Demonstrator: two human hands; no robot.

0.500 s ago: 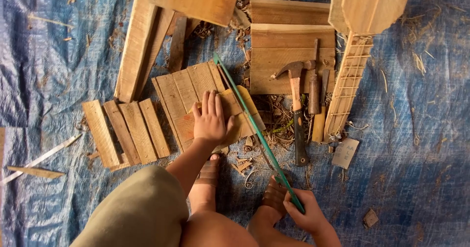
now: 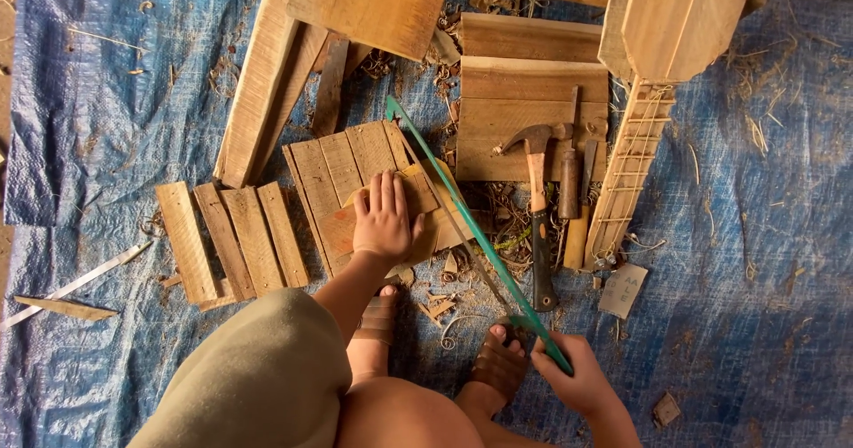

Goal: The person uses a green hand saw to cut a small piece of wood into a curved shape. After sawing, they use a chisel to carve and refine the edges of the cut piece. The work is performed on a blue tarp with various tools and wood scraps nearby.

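- The left hand [image 2: 384,221] lies open, palm down, pressing a slatted wooden panel [image 2: 355,181] on the blue tarp [image 2: 107,128].
- The right hand [image 2: 576,379] is closed around the handle of a green-framed saw [image 2: 471,230], whose blade crosses the panel's right edge.
- A claw hammer [image 2: 538,208] lies just right of the saw.

left hand [image 2: 384,220] hides the saw's contact point on the slat panel [image 2: 355,186]; saw handle buried in right hand [image 2: 576,379]; top planks [image 2: 369,4] cropped by frame edge; grey tag [image 2: 623,290] markings unreadable
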